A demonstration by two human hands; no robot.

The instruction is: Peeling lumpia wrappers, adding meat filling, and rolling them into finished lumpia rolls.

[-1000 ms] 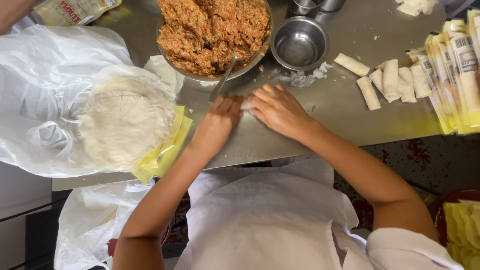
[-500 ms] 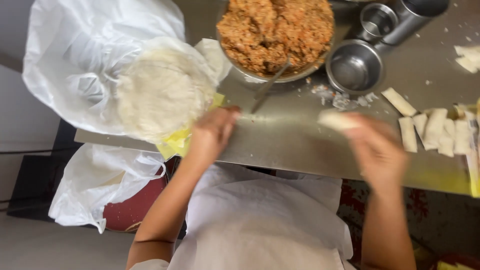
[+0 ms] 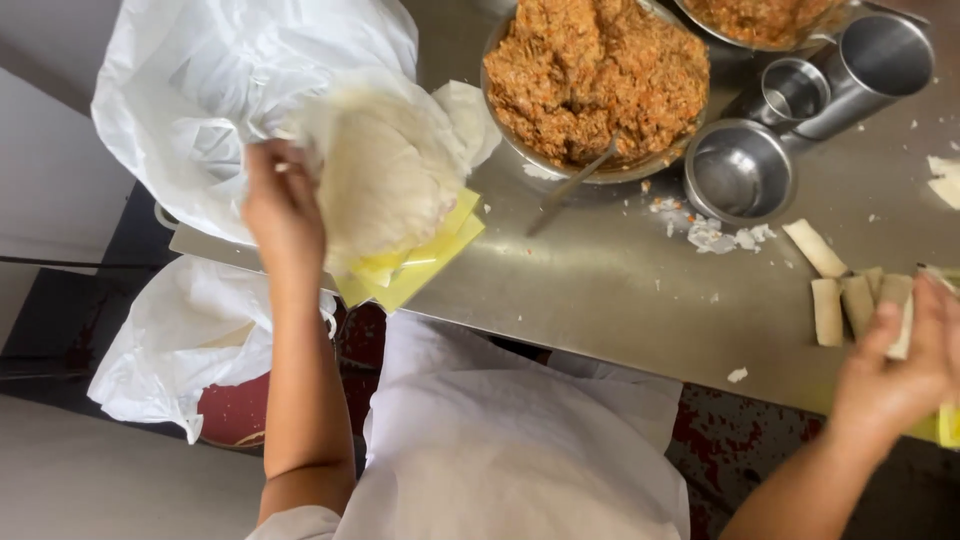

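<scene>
A steel worktable (image 3: 600,290) carries a bowl of orange-brown filling (image 3: 598,75) at 12 o'clock, steel cups (image 3: 790,90) at 1 and rolled pastries (image 3: 835,300) at 3; a dark, red-spotted floor lies below. The left hand (image 3: 282,205), half a second ago at the table edge, now pinches a wrapper (image 3: 385,165) off the stack at 10. The right hand (image 3: 900,370) has swung to 4, gripping a roll (image 3: 903,320).
</scene>
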